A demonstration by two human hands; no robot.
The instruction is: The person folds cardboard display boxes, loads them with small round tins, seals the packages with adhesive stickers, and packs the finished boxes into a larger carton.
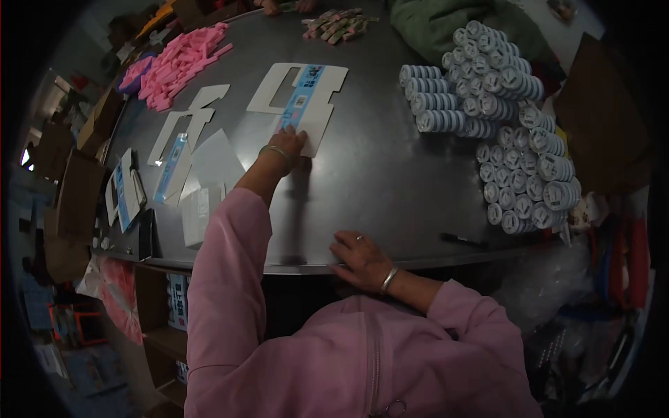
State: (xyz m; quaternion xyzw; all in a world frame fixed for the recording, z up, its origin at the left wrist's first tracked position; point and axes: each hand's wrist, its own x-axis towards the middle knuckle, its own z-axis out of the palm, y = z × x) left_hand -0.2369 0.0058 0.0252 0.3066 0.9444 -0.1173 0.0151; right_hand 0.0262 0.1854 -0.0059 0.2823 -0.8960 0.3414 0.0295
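Note:
My left hand (pixel 287 143) reaches forward over the metal table, its fingers closed on the near edge of a flat, unfolded white carton (pixel 319 115) with a blue printed strip. The carton has a cut-out window on its left side. Near the front edge of the table my right hand (pixel 361 261) rests palm down, fingers spread, holding nothing. Further left lies another flat carton (pixel 171 167) with the same blue strip. Pale sheets (pixel 216 160) are beside it.
White round rolls (pixel 519 177) are stacked at the right, with a black pen (pixel 464 241) nearby. Pink pieces (pixel 178 66) heap at the far left. Small wrapped pieces (pixel 338 26) lie at the back, near another person's hands (pixel 286 7). Green cloth (pixel 453 28) lies at the back right.

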